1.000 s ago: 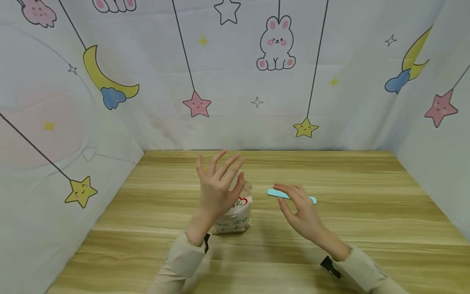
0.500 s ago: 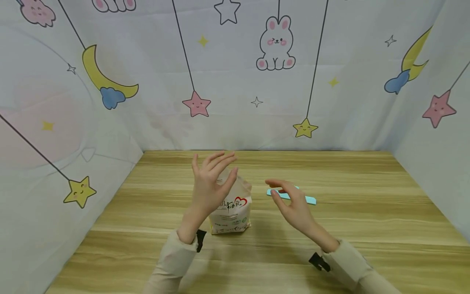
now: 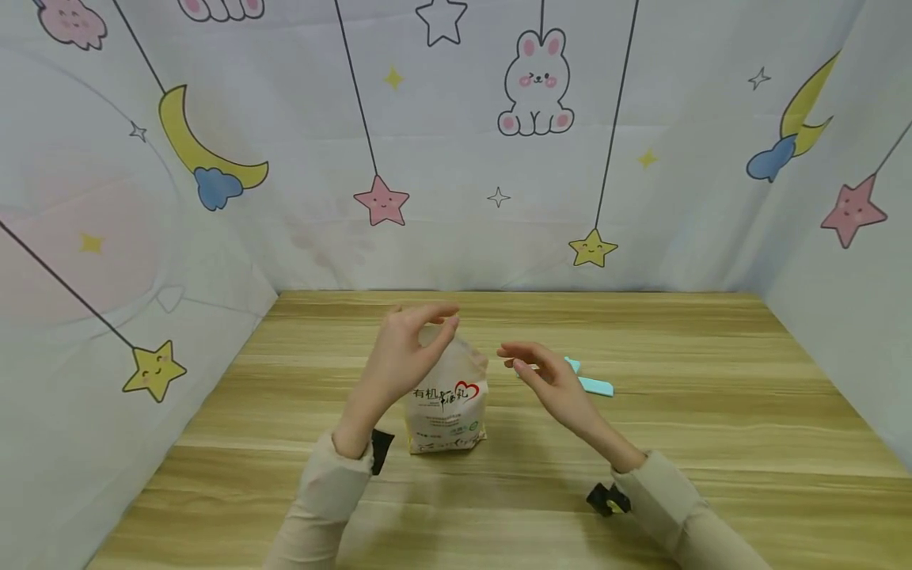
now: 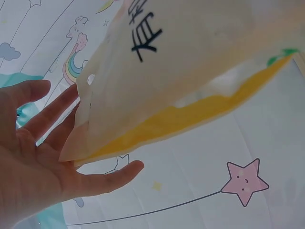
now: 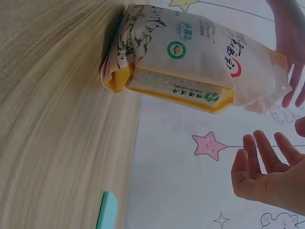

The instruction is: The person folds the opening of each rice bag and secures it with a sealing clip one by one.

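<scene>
An upright whitish printed bag (image 3: pixel 449 412) with yellow edges, perhaps of grain, stands on the table; its side window shows pale contents in the right wrist view. My left hand (image 3: pixel 399 356) arches round the bag's upper left part. In the left wrist view, that hand's spread fingers surround the top corner without a visible pinch. To the bag's right hovers my right hand (image 3: pixel 559 388), fingers loosely bent, holding nothing; the right wrist view shows its palm (image 5: pixel 274 183) apart from the bag. Behind it lies a light-blue bag clip (image 3: pixel 597 386), partly hidden.
The wood-grain table (image 3: pixel 698 427) is bounded by a white cloth backdrop (image 3: pixel 456 253) printed with stars and rabbits, at the back and both sides. Black straps hang at both wrists.
My left hand has shifted slightly left and lowered, its fingers bending more over the bag's top. My right hand has moved left, off the clip and towards the bag.
</scene>
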### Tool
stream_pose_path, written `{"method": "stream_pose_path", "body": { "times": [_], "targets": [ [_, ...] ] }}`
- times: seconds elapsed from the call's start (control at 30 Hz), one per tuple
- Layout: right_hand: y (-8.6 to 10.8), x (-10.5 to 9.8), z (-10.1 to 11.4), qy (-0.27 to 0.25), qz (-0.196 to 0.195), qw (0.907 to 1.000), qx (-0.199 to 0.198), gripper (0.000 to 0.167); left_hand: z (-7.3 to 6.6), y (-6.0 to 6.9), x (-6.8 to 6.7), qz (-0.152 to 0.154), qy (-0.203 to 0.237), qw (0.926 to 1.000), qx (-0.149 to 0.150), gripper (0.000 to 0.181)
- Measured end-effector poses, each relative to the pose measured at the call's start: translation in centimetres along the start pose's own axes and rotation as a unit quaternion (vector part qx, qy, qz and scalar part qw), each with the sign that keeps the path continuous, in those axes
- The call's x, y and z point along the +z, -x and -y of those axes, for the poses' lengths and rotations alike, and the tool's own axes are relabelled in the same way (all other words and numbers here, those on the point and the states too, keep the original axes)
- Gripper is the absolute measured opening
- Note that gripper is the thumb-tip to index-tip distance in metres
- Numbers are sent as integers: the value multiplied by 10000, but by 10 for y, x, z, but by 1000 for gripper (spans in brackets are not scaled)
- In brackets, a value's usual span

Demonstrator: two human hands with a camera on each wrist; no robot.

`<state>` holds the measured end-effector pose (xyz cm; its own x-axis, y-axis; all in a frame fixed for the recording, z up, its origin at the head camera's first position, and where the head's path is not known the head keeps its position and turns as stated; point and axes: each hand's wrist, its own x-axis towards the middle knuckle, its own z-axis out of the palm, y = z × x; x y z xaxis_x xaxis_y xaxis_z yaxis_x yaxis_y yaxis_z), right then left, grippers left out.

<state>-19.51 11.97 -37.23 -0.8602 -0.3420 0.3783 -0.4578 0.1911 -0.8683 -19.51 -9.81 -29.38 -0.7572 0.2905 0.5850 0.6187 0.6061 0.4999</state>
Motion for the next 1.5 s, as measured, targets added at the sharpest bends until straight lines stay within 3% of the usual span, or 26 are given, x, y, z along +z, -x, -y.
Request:
{"method": "stream_pose_path", "body": {
  "times": [0.2, 0.33, 0.53, 0.73, 1.0, 1.2, 1.5],
  "targets": [
    [-6, -1, -1, -528, 386, 9974, 312, 33, 1, -6, -6, 560, 204, 9980, -195, 25],
    [-13, 1, -1, -839, 546, 9936, 520, 35, 3, -15, -14, 1102, 419, 9915, -551, 26],
    [-20, 2, -1, -1219, 628, 9872, 815, 39, 6, -33, -27, 1798, 703, 9770, -905, 27],
    [-25, 4, -3, -1432, 642, 9806, 1171, 44, 2, -50, -33, 2536, 366, 9625, -890, 30],
    [-30, 7, -3, -1749, 658, 9702, 1541, 47, 0, -70, -29, 3511, -129, 9310, -986, 30],
    [-32, 10, -7, -1745, 713, 9687, 1617, 44, -6, -77, -23, 3947, -362, 9126, -1004, 25],
    [-33, 16, -5, -1729, 655, 9657, 1824, 44, -9, -77, -15, 4074, -561, 9089, -699, 19]
  ]
}}
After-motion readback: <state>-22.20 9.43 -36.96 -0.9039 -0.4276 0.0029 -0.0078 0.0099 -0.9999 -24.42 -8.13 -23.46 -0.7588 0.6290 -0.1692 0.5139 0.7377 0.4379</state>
